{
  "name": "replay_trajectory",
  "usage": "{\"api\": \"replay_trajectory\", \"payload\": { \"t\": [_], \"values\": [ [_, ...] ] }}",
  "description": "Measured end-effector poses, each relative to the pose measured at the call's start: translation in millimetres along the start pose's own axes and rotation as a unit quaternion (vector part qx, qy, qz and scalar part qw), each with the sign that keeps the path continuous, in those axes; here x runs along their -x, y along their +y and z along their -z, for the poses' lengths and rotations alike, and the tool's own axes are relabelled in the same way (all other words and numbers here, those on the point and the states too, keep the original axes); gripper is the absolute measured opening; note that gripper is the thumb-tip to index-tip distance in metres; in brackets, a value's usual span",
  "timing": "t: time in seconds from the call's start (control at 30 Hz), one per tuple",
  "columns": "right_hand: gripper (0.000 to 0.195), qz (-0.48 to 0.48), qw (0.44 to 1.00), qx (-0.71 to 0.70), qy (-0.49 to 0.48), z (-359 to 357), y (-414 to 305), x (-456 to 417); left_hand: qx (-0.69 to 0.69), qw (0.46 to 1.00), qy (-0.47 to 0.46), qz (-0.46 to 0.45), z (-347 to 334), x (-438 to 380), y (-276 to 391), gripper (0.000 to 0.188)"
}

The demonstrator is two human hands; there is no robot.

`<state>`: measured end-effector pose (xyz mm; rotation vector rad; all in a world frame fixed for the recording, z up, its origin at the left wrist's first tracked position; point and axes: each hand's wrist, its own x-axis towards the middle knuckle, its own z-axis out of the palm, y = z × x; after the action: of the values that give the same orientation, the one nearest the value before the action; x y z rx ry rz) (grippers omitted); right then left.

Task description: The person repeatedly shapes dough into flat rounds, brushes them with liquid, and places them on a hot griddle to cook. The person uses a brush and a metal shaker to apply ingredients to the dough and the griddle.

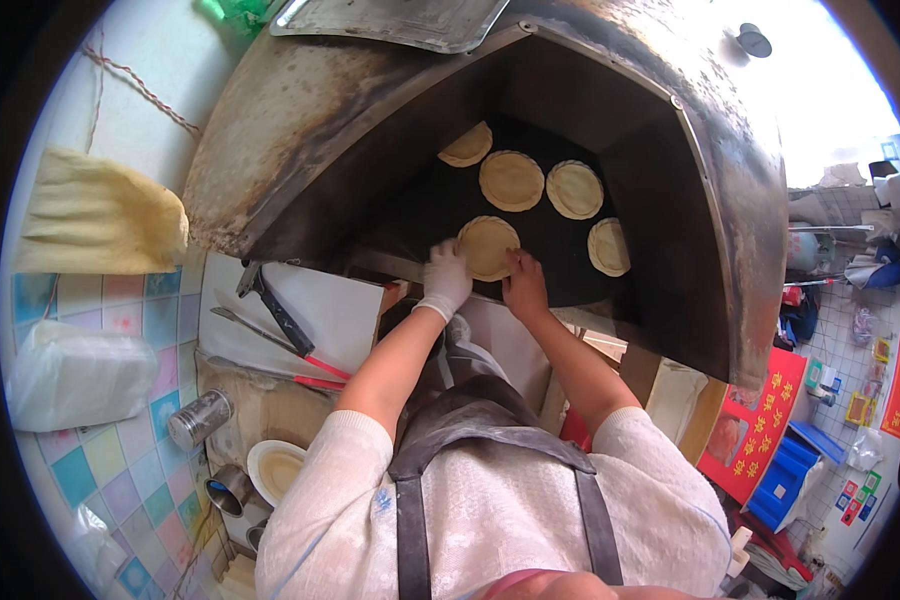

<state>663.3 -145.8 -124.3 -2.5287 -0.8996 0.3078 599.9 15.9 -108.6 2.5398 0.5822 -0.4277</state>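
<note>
A round of pale dough [487, 246] with a crimped, braided-looking edge is between my two hands, low over or on the dark baking surface [412, 202] inside a hooded oven. My left hand [447, 279], in a thin white glove, grips its left edge. At the lower right edge, the fingers of my bare right hand [526, 286] hold it. Beyond it sit similar dough rounds: a large one [511, 181], one to its right [574, 190], one partly hidden at the back [468, 145] and another cut off by the right wall [610, 247].
The metal oven hood [292, 135] arches around my hands, its right wall [667, 247] close by. A metal tray [390, 19] rests on top. Left of me lie black-handled tongs [281, 311] and red-handled tools [322, 369], near a metal shaker [201, 418] and a bowl [276, 469].
</note>
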Motion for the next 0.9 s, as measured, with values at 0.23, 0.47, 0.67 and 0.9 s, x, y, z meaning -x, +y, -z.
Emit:
{"api": "replay_trajectory", "payload": {
  "t": [0.23,0.47,0.67,0.9],
  "values": [
    [0.048,0.125,0.979,0.159,0.034,3.0,-41.9,15.0,-0.094,0.990,0.017,-0.099,13.4,69.9,-13.7,0.057],
    [0.043,0.316,0.937,-0.147,0.027,-1.1,-216.8,14.2,0.061,0.945,0.313,-0.075,87.7,246.5,-106.0,0.045],
    [0.078,0.383,0.805,-0.368,-0.264,-81.0,-412.7,73.4,0.222,0.885,0.345,0.219,32.3,437.8,-178.8,0.038],
    [0.091,0.274,0.874,-0.360,-0.179,-185.5,-529.9,121.1,0.224,0.869,0.313,0.311,-11.6,543.5,-182.3,0.034]
  ]
}}
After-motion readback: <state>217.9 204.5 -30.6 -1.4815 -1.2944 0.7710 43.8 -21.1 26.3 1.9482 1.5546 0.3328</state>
